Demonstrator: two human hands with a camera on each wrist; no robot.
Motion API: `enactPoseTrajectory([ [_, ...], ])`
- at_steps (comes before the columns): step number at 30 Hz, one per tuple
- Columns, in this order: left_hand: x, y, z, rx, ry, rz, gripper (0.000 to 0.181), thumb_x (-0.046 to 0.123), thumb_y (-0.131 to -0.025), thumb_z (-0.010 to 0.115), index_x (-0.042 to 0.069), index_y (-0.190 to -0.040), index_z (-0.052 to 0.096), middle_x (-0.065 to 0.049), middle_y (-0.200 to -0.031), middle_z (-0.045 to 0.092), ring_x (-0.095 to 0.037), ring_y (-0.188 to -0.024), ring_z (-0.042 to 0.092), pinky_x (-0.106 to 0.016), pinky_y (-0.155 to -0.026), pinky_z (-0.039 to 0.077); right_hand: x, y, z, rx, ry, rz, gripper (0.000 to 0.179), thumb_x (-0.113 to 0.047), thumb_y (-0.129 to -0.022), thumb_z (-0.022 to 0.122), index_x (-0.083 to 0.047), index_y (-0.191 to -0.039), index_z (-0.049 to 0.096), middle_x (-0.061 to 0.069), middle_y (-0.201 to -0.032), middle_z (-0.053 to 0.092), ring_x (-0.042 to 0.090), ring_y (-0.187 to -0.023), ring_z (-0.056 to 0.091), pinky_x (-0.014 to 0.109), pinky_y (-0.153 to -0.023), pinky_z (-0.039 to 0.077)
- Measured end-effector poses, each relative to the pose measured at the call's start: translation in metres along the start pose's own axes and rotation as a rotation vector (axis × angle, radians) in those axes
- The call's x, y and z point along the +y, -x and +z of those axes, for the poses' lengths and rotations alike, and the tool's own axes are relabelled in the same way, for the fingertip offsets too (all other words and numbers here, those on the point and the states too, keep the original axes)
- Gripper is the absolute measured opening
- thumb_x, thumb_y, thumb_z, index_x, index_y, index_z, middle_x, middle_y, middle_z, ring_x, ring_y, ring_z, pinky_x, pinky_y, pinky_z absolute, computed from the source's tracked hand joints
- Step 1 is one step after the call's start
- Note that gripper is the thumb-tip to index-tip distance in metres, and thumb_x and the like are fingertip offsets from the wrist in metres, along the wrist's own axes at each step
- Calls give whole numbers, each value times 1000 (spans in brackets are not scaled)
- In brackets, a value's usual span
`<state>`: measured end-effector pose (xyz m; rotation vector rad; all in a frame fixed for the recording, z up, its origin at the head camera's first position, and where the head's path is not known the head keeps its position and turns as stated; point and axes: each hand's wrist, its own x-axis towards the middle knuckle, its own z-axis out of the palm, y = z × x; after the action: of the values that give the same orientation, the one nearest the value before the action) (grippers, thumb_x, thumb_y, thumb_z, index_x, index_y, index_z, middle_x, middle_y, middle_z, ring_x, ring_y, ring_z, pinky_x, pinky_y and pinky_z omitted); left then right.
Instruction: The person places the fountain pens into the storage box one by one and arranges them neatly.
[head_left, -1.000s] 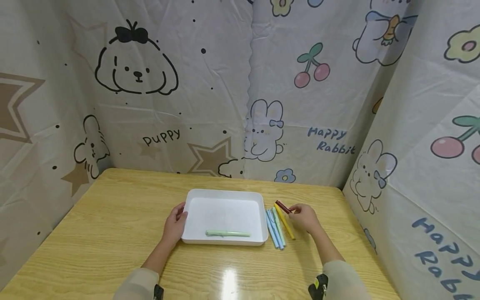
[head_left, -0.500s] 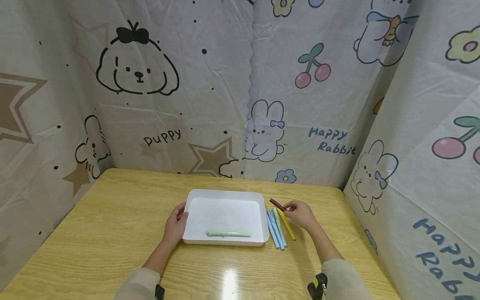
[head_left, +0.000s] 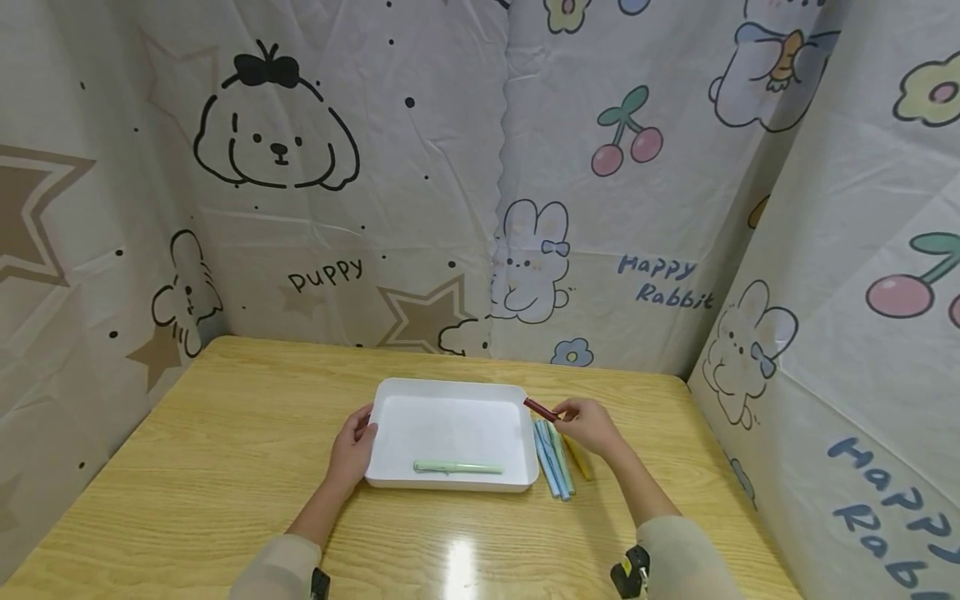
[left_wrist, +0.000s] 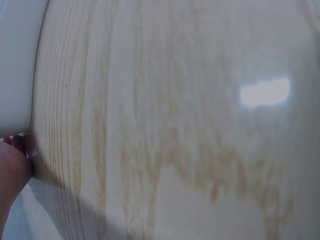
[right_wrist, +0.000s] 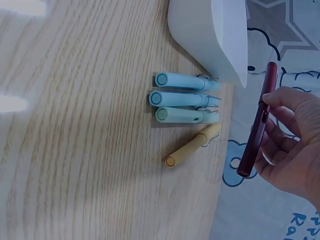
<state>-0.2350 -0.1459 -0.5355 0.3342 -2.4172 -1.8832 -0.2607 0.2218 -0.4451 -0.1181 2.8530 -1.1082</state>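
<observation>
Between thumb and fingers, my right hand (head_left: 588,425) pinches a dark red pen (right_wrist: 259,120), held up off the table. The pen's far end reaches the right rim of the white tray (head_left: 450,404) in the head view. My left hand (head_left: 351,448) grips the tray's left edge, its thumb at the rim; in the left wrist view only part of that hand shows. A light green pen (head_left: 457,467) lies inside the tray near its front wall. Below the right hand lie two light blue pens (right_wrist: 182,81), a pale green pen (right_wrist: 182,115) and a yellow pen (right_wrist: 192,145).
The wooden table (head_left: 247,467) carries the tray near its middle, with the loose pens close to the tray's right side. A printed cloth (head_left: 435,167) hangs behind the table and along both sides.
My right hand has moved left with the dark red pen, from over the yellow pen to the tray's right rim. The left hand and the tray have stayed put.
</observation>
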Motion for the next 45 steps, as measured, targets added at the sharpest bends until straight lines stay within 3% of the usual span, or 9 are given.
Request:
enactPoseTrajectory([
  [13, 3, 1, -1, -5, -1, 8, 42, 15, -100, 38, 8, -142, 36, -20, -140, 42, -31, -122, 43, -45, -99, 38, -19, -3, 8, -35, 71, -56, 19, -8, -79, 66, -2, -96, 69, 6, -76, 60, 15, -66, 48, 23, -54, 39],
  [20, 3, 0, -1, -4, -6, 4, 43, 16, -100, 38, 9, -142, 35, -19, -141, 41, -32, -123, 42, -46, -101, 38, -28, -6, 16, -68, 107, -46, 18, -9, -80, 68, -5, -97, 69, 5, -77, 58, 15, -68, 48, 24, -55, 39],
  [45, 1, 2, -2, 10, -5, 16, 43, 16, -100, 39, 8, -142, 36, -20, -140, 43, -32, -121, 45, -46, -100, 39, -46, -10, 42, -146, 124, -141, 14, -7, -76, 69, -7, -90, 70, 2, -72, 57, 14, -65, 47, 24, -56, 38],
])
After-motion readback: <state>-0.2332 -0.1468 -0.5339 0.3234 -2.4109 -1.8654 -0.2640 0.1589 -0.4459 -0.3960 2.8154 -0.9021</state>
